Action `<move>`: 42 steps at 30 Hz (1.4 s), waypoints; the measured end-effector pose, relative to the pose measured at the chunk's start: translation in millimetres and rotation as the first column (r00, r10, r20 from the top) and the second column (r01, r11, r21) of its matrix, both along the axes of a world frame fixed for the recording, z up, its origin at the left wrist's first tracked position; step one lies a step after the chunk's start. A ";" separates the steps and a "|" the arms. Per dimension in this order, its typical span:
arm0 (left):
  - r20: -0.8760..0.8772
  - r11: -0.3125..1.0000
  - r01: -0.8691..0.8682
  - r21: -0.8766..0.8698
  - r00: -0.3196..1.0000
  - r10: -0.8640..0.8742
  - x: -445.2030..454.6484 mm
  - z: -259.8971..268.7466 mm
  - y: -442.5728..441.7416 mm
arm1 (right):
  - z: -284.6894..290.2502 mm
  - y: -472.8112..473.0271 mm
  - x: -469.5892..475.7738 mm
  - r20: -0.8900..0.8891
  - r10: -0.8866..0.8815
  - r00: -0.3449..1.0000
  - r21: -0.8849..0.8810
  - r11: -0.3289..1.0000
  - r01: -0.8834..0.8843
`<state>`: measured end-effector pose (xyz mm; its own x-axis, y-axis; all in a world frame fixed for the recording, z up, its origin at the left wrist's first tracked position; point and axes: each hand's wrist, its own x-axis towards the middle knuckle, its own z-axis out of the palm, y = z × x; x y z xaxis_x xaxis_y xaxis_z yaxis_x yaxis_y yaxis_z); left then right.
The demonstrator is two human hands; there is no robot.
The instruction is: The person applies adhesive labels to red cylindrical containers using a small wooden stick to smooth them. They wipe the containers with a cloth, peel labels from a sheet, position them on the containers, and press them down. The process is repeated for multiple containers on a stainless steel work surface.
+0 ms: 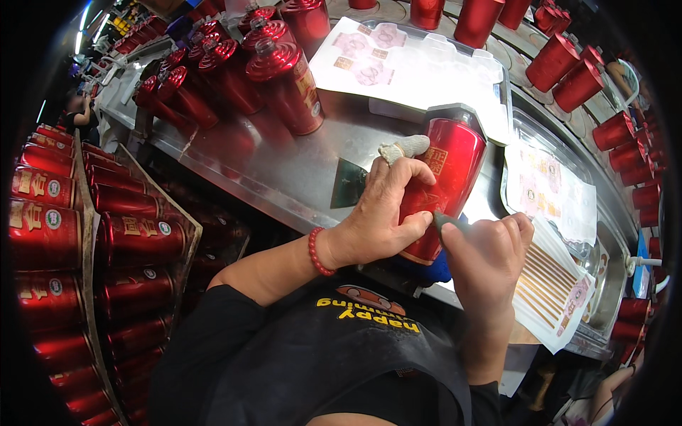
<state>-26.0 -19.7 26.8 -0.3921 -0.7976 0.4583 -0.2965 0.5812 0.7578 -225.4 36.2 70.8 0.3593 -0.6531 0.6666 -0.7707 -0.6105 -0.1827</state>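
Observation:
A glossy red bottle [461, 154] with gold printing lies tilted on the metal worktop, its neck pointing away from me. Blue cloth [438, 270] shows under its near end. My left hand [386, 213] steadies the bottle from the left, thumb and fingers on its side. One finger wears a pale fabric cover [404, 149]. Pinched in my right hand [487, 255] is a small dark green scraper [446, 221], its tip at the bottle beside my left thumb. A flat dark green piece [347, 183] rests on the worktop left of my left hand.
Several upright red bottles [290, 88] stand at the back left. Printed decal sheets [367, 53] lie over a tray beyond the bottle; more sheets [549, 181] and a gold-striped sheet [549, 277] are at right. Divided crates [85, 213] of bottles stand left. Other people are at the edges.

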 end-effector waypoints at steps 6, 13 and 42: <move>-0.032 0.998 0.000 0.065 0.999 0.002 0.8 4.5 -2.1 | -5.0 3.4 -4.1 0.072 -0.017 0.997 -0.006 1.000 0.017; 0.174 0.989 -0.036 -0.146 0.983 0.061 -3.3 21.6 -13.0 | -8.1 6.9 -3.8 0.109 0.010 0.994 0.035 0.999 -0.014; 0.461 0.891 0.092 -0.444 0.876 0.139 -3.7 49.6 -25.0 | -14.8 5.0 -7.0 0.203 0.040 0.978 0.058 0.997 -0.052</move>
